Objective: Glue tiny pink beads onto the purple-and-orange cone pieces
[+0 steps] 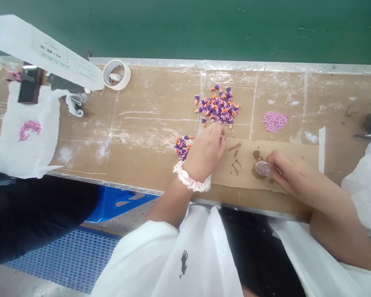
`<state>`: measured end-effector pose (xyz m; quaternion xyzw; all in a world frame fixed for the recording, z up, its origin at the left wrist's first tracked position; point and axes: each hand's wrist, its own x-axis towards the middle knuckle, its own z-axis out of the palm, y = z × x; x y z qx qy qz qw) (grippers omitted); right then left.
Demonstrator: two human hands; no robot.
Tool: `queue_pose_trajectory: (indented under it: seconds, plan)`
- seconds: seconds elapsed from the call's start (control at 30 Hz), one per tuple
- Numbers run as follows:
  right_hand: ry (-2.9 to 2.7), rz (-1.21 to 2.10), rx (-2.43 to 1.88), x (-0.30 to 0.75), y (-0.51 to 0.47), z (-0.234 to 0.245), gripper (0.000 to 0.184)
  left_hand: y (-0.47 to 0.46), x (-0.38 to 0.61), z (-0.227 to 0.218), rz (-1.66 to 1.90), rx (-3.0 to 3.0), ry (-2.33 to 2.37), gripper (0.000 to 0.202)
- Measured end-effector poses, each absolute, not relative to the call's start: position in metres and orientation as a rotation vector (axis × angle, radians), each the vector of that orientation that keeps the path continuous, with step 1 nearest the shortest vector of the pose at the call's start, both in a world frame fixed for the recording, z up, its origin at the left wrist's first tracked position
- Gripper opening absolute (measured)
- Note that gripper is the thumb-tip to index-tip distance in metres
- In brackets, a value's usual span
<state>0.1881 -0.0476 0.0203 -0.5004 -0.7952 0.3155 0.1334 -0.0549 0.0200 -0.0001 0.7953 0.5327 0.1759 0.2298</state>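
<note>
A heap of small purple and orange pieces [218, 106] lies on the brown bench top [142, 132]. My left hand [205, 150] rests just below that heap, its fingers curled and pinched at the heap's lower edge; what they pinch is hidden. A smaller group of the same pieces [181, 146] sits left of that hand. My right hand [284, 169] is closed on a small round clear container [262, 168] standing on a stained cardboard sheet [244, 161]. A pile of tiny pink bits [275, 121] lies above the cardboard.
A roll of masking tape [116, 74] lies at the back left beside a white plastic bag [26, 132] with a pink print and a dark tool [29, 84]. Another person's dark sleeve [34, 214] is at the left. A blue stool [117, 202] stands under the bench edge.
</note>
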Motion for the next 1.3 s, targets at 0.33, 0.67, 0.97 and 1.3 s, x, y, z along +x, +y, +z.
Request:
queue_pose_trajectory:
  seconds: [0.33,0.67,0.97,1.3]
  plan:
    - [-2.077,0.959,-1.33,0.188,-0.049,0.028,0.017,0.006,-0.018,0.013,0.728,1.598,0.751,0.008]
    - [-1.557,0.826,-1.204,0.156,-0.054,0.03,0.025,-0.011,0.0,-0.013,0.659,0.68,0.406,0.035]
    - [-1.558,0.881,-1.169,0.156,-0.056,0.031,0.029,-0.013,0.003,-0.012,0.698,0.623,0.305,0.026]
    - [-1.619,0.893,-1.181,0.159,-0.058,0.029,0.032,-0.013,0.001,-0.014,0.726,0.756,0.331,0.029]
